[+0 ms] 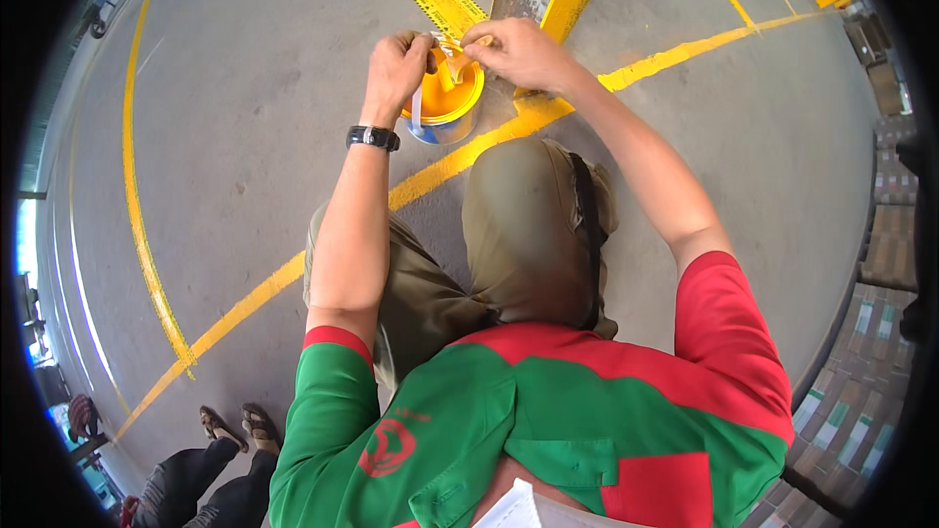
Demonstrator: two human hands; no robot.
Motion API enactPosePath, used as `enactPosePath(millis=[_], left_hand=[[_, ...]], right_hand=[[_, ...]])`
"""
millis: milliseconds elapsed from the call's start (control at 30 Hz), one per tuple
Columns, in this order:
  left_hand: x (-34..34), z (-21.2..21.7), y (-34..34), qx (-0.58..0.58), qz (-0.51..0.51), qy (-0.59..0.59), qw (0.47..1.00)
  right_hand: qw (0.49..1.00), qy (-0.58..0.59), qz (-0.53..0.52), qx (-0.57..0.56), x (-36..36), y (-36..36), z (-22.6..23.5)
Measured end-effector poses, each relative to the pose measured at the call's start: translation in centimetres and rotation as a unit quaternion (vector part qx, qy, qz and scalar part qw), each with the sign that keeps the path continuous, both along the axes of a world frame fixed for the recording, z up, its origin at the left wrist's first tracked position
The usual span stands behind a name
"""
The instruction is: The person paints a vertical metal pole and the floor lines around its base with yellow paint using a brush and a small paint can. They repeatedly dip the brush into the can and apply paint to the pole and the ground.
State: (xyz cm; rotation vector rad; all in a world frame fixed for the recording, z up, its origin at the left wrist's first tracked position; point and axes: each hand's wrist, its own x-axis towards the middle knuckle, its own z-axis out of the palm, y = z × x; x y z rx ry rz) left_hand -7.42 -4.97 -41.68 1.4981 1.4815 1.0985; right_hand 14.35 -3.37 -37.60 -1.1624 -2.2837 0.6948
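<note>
Two hands work above an open can of yellow paint (445,103) standing on the concrete floor (245,117). Left hand (396,68) and right hand (518,51) both pinch a paint-coated brush (452,64) over the can's mouth. Drips could land beside the can, spoiling the painted yellow line (440,168) passing just under it. Another person's sandalled feet (240,425) stand well behind.

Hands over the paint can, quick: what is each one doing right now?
Left hand: closed, fingers pinched above the yellow paint can; what it grips cannot be told.
Right hand: closed on a small paint-smeared stick.
</note>
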Motion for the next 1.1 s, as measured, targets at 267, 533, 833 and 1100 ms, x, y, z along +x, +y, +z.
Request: enactPosePath(millis=[267,533,833,1100], left_hand=[[2.1,-0.2,-0.3,0.003,-0.002,0.045,0.999],[3.1,1.2,-0.8,0.015,-0.009,-0.053,0.998],[6.2,5.6,-0.2,0.044,-0.039,-0.094,0.994],[7.5,6.7,1.0,0.04,-0.027,-0.073,0.996]], right_hand=[[0.979,-0.204,0.005,-0.029,-2.0,1.2,-5.5],[0.996,-0.077,-0.028,-0.023,1.9,-0.7,-2.6],[0.912,0.33,-0.223,-0.099,10.7,-8.0,-0.4],[0.793,0.5,-0.345,-0.04,16.5,-6.9,-6.3]])
